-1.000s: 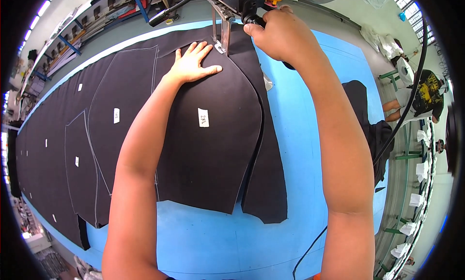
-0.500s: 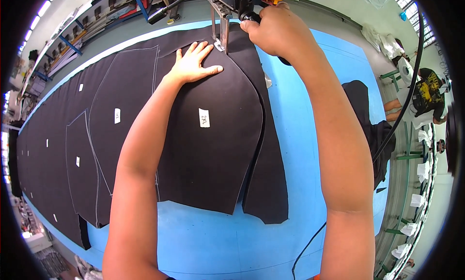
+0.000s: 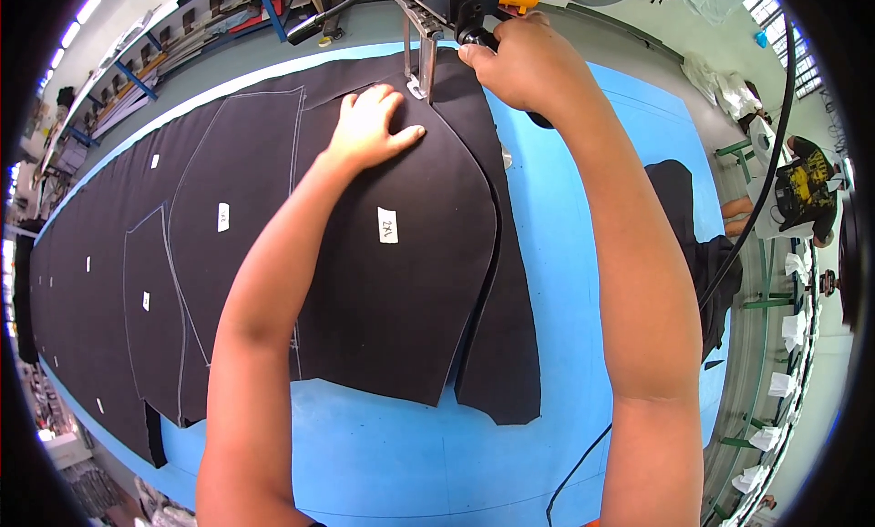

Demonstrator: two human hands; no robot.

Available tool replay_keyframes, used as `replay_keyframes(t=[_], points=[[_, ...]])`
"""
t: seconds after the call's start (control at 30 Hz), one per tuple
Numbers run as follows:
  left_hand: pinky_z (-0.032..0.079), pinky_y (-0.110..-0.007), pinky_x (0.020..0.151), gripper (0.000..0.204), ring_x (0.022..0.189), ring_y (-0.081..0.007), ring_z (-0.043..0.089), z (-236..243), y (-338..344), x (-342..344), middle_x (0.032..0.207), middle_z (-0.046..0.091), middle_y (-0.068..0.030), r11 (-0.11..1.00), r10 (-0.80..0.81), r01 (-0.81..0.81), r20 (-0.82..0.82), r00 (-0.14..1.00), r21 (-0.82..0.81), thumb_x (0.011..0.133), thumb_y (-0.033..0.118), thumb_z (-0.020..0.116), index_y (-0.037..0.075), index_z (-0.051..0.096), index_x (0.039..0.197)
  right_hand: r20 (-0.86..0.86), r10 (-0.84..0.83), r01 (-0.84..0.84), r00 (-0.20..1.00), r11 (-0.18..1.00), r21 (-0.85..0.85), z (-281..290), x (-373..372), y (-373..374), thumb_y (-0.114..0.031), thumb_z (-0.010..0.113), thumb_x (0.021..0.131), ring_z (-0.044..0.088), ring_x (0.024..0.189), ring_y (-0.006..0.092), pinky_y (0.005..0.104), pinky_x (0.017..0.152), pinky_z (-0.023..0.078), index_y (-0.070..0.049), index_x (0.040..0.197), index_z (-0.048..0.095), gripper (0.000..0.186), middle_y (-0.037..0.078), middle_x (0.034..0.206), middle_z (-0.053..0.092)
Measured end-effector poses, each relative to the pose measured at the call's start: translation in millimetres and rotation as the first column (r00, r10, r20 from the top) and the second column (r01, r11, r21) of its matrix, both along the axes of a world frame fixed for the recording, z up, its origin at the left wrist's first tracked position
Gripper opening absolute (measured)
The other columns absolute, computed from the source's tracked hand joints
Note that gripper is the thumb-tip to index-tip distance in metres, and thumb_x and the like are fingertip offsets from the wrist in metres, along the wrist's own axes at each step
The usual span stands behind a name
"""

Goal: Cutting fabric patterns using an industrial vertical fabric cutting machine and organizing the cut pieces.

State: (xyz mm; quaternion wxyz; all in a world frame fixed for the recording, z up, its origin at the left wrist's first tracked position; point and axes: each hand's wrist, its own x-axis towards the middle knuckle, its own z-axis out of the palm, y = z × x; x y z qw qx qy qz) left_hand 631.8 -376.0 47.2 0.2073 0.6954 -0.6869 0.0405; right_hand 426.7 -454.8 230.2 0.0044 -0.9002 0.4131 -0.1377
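Observation:
A thick stack of black fabric (image 3: pixel 401 299) lies on the blue table, with white chalk outlines and small white paper labels on its top. Pressing on it, beside the foot of an upright cloth-cutting machine (image 3: pixel 427 67), is my left hand (image 3: pixel 369 133). Its fingers are bent, the thumb stands apart, and nothing is held. My right hand (image 3: pixel 533 62) is wrapped round the machine's black handle (image 3: pixel 476 36). From the foot a curved cut runs down the fabric, widening into a gap near the lower edge. The blade itself cannot be made out.
Blue tabletop (image 3: pixel 392 463) shows below and right of the stack. A crumpled black cloth (image 3: pixel 679 199) lies on the right, with a black cable (image 3: pixel 761 194) hanging across it. Another person (image 3: pixel 807 185) is at the far right. Shelves (image 3: pixel 155 48) stand behind at the left.
The fingers of my left hand have drawn in from spread to bent. My right hand keeps its hold on the handle. The whole view has shifted slightly.

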Motion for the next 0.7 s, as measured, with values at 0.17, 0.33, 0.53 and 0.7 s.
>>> replay_keyframes(t=[0.17,0.33,0.53,0.7], points=[[0.045,-0.046,0.102,0.049,0.120,-0.0348,0.057,-2,-13,-61,0.122,0.063,-0.0178,0.911,-0.357,0.354,0.025,0.934,-0.212,0.094,0.044,0.067,0.003,0.066,0.121,0.004,-0.012,0.011,1.000,0.991,0.134,3,0,2,-0.049,0.060,0.096,0.066,0.111,0.0392,0.0475,0.096,0.053,0.004,0.104,0.072,0.056,0.027,0.124,0.063],[0.028,-0.049,0.119,0.073,0.145,-0.0377,0.038,-9,-33,-71,0.154,0.048,-0.0197,0.980,-0.187,0.175,0.154,0.970,0.092,0.101,0.064,0.043,0.008,0.054,0.146,-0.016,0.045,-0.045,0.999,0.999,-0.020,5,6,-2,-0.046,0.060,0.096,0.069,0.103,0.0381,0.0460,0.089,0.056,0.003,0.099,0.074,0.051,0.025,0.107,0.069],[0.030,-0.046,0.118,0.071,0.142,-0.0353,0.041,-14,-33,-73,0.151,0.050,-0.0192,0.981,-0.190,0.185,0.124,0.974,0.056,0.101,0.063,0.045,0.008,0.055,0.145,-0.018,-0.027,0.028,0.999,0.998,0.055,1,9,-10,-0.048,0.061,0.096,0.070,0.100,0.0368,0.0461,0.088,0.056,0.003,0.099,0.073,0.053,0.025,0.112,0.067],[0.031,-0.046,0.117,0.070,0.141,-0.0339,0.042,-16,-31,-69,0.150,0.052,-0.0188,0.978,-0.207,0.203,0.087,0.974,0.053,0.100,0.062,0.048,0.007,0.057,0.143,-0.013,-0.008,0.010,1.000,0.993,0.115,5,11,-8,-0.048,0.061,0.095,0.072,0.089,0.0368,0.0466,0.082,0.057,0.003,0.093,0.073,0.052,0.024,0.097,0.071]])
